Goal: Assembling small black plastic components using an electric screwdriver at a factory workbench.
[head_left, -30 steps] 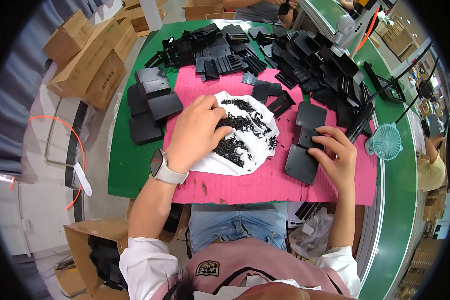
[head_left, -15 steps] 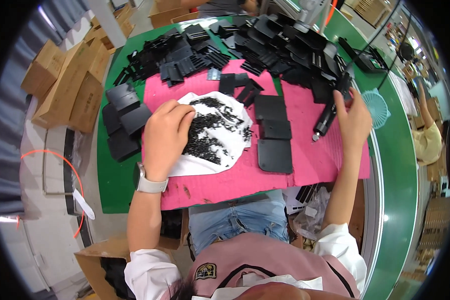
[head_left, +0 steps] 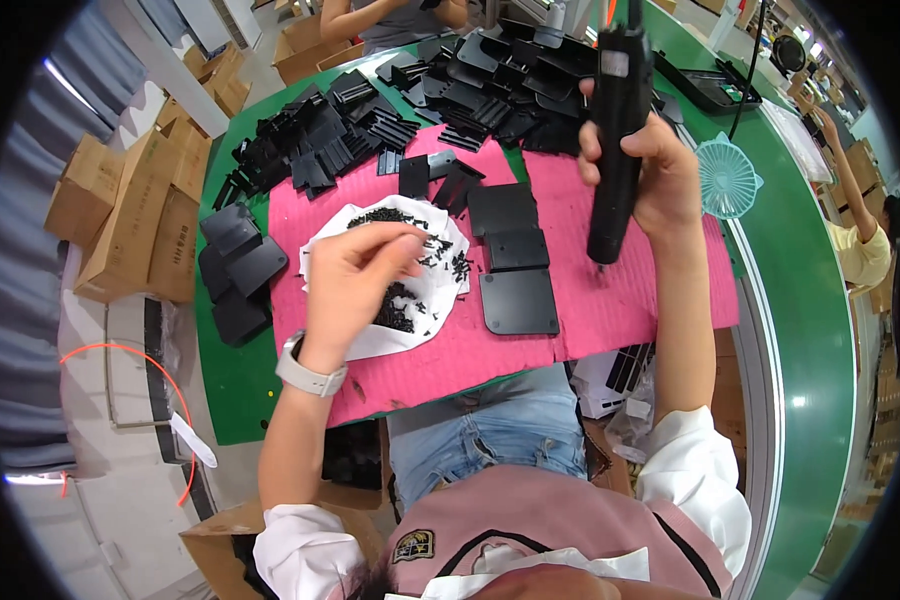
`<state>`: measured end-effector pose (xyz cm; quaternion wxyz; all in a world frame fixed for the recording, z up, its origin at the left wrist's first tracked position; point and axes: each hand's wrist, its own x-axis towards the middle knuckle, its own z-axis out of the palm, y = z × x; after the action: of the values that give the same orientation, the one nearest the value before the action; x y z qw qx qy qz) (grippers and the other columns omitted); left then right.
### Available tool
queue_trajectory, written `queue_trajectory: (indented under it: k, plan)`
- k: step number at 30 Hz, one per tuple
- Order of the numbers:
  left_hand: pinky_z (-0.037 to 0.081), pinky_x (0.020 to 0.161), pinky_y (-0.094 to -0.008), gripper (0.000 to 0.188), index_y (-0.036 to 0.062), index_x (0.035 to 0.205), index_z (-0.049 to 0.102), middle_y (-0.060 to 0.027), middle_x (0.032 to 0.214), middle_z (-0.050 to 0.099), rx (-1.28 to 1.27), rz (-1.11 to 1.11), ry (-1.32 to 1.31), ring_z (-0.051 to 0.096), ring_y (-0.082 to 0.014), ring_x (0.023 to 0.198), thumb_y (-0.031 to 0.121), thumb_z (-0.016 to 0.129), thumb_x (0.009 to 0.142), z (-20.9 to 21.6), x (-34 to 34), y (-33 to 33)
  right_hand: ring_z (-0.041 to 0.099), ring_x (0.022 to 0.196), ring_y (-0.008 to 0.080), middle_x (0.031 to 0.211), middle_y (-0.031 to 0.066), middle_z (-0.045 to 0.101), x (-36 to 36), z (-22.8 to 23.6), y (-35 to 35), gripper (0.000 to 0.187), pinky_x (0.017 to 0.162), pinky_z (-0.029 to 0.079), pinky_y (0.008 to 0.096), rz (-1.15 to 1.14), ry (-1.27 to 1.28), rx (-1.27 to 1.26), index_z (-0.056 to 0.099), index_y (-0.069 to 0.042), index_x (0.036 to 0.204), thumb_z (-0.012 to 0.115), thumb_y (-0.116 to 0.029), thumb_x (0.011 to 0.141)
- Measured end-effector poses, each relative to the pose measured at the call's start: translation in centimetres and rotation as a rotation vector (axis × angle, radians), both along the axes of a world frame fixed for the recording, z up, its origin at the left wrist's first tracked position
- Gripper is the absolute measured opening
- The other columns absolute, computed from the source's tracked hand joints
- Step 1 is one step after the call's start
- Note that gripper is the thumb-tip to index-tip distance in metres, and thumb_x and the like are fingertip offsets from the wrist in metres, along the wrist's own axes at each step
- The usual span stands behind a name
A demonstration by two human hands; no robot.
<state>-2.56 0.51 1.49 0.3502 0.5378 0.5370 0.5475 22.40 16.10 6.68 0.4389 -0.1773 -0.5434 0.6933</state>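
My right hand (head_left: pixel 665 180) is wrapped round a black electric screwdriver (head_left: pixel 615 195), raised above the pink sheet (head_left: pixel 620 322) with its bit pointing down. My left hand (head_left: pixel 358 278) hovers over a white cloth (head_left: pixel 375 343) strewn with small black screws (head_left: pixel 398 312). Its thumb and forefinger are pinched together; whatever is between them is too small to make out. Between my hands, a column of black plates (head_left: pixel 520 302) lies on the sheet, the nearest one squarish with rounded corners. A few small black brackets (head_left: pixel 457 185) lie just beyond the cloth.
Heaps of black parts (head_left: pixel 345 130) line the table's far side. More black plates (head_left: pixel 240 265) are stacked at the left. A turquoise ribbed dish (head_left: pixel 727 178) sits at the right, near an open black case (head_left: pixel 710 88). Another person (head_left: pixel 395 25) is across the table.
My right hand has closed round the screwdriver and lifted it from its slant over the sheet to upright. My left hand has shifted across the screws, fingers still pinched. The view has turned slightly.
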Motion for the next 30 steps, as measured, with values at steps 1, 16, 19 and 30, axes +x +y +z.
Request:
queue_trajectory:
  k: [1,16,19,30]
  plan:
    - [0.052,0.062,-0.0228,0.015,-0.0059,0.096,0.066,-0.0090,0.080,0.067,-0.037,-0.078,-0.072,0.065,-0.0121,0.068,0.005,0.059,0.089,0.6,0.9,0.1,0.054,0.061,0.0224,0.077,0.0131,0.055,-1.1,1.5,-1.1,0.056,0.063,0.047,0.0331,0.027,0.047,0.068,0.043,0.005,0.126,0.050,-0.021,0.077]
    - [0.054,0.064,-0.0239,0.015,-0.0091,0.096,0.066,-0.0123,0.084,0.067,-0.109,-0.226,-0.211,0.066,-0.0152,0.070,-0.003,0.064,0.083,0.0,3.6,1.3,0.048,0.048,0.0099,0.065,-0.0018,0.049,-4.0,1.7,-3.3,0.049,0.061,0.043,0.0286,0.370,0.574,0.322,0.044,-0.010,0.115,0.055,-0.048,0.087]
    - [0.054,0.063,-0.0242,0.015,-0.0094,0.096,0.066,-0.0122,0.084,0.067,-0.126,-0.202,-0.233,0.066,-0.0152,0.070,-0.004,0.063,0.083,-0.2,3.7,1.3,0.048,0.048,0.0101,0.065,-0.0017,0.049,-4.1,1.4,-3.3,0.048,0.060,0.043,0.0287,0.371,0.529,0.302,0.044,-0.010,0.114,0.055,-0.048,0.087]
    - [0.053,0.062,-0.0231,0.014,-0.0091,0.096,0.066,-0.0121,0.083,0.066,-0.103,-0.181,-0.201,0.065,-0.0140,0.069,-0.005,0.063,0.082,-0.5,3.8,1.1,0.046,0.047,0.0105,0.063,-0.0010,0.048,-4.2,0.9,-3.9,0.045,0.059,0.042,0.0289,0.314,0.502,0.305,0.046,-0.010,0.113,0.054,-0.045,0.087]
